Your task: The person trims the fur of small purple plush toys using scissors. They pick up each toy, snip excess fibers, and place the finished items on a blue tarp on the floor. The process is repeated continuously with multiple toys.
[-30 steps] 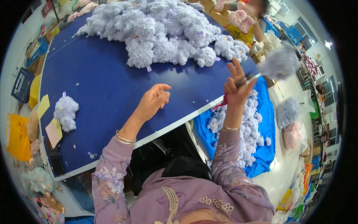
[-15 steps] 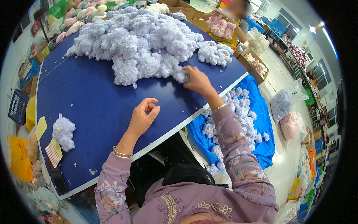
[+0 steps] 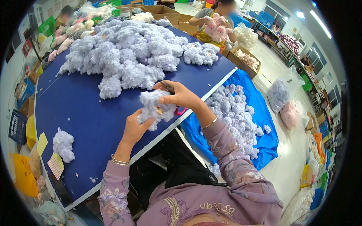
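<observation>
Over the front part of the blue table point(image 3: 90, 128), a fluffy pale lavender plush toy point(image 3: 152, 103) is between my hands, with a small tan patch showing on it. My left hand point(image 3: 132, 128) is closed on its lower left side. My right hand point(image 3: 183, 96) grips its upper right side, thumb across the fur. A dark, narrow tool point(image 3: 167, 86) also sits in the right hand; its exact kind is unclear. Below that palm shows a bright pink loop point(image 3: 181, 111). Beyond my hands lies a big heap of similar plush toys point(image 3: 124, 52).
One lavender plush point(image 3: 63, 145) lies at the table's left, beside a dotted card point(image 3: 56, 165). To the right, a blue sheet point(image 3: 268, 150) on the floor holds many plush pieces. A person point(image 3: 211, 22) handles pink plush across the table. Cardboard boxes point(image 3: 241, 62) stand near them.
My right hand has come back from the heap's edge with a plush toy. My left hand, empty before, now holds that toy too. The view has shifted slightly.
</observation>
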`<state>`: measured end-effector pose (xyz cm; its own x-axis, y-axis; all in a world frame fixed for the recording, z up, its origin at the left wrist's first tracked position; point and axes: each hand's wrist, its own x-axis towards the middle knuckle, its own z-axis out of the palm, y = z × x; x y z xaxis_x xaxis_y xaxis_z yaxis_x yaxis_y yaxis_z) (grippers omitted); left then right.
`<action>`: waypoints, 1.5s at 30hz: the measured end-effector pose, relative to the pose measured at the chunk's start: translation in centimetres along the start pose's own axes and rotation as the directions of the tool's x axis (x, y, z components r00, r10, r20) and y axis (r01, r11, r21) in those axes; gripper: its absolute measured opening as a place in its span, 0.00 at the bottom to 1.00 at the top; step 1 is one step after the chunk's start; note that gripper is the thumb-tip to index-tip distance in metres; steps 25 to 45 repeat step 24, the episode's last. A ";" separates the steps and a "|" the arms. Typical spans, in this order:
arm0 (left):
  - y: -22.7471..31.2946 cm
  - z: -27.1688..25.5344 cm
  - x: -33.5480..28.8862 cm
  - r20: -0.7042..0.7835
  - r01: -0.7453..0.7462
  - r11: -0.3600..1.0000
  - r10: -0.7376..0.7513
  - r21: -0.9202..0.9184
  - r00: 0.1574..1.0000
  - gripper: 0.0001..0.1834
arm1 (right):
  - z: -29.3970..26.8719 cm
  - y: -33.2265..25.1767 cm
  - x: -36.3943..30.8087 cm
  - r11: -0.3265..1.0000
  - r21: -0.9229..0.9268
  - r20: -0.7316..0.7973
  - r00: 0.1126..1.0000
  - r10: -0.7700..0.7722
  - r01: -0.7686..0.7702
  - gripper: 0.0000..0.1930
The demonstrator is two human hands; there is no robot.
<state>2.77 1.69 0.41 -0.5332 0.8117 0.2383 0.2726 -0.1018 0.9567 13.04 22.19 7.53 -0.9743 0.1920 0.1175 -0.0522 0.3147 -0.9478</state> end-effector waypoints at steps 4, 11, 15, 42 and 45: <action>-0.4 0.4 0.3 -0.116 -0.014 0.988 -0.004 -0.153 0.993 0.15 | 1.4 2.5 -0.3 0.994 0.068 -0.118 0.989 0.091 -0.083 0.33; -1.5 -0.6 0.3 -0.083 0.055 0.995 -0.062 -0.084 0.995 0.14 | 4.4 1.0 -1.0 0.924 0.362 -0.186 0.981 -0.056 0.122 0.27; -1.9 -0.9 0.3 0.042 0.107 0.993 -0.109 0.047 0.993 0.13 | 4.6 0.9 -1.8 0.949 0.295 -0.203 0.978 -0.050 0.110 0.24; -1.5 0.6 0.6 0.033 -0.025 0.993 0.022 0.112 0.999 0.18 | 5.0 3.3 -2.7 0.995 0.083 -0.293 0.956 -0.023 0.049 0.29; -1.5 0.6 0.6 0.033 -0.025 0.993 0.022 0.112 0.999 0.18 | 5.0 3.3 -2.7 0.995 0.083 -0.293 0.956 -0.023 0.049 0.29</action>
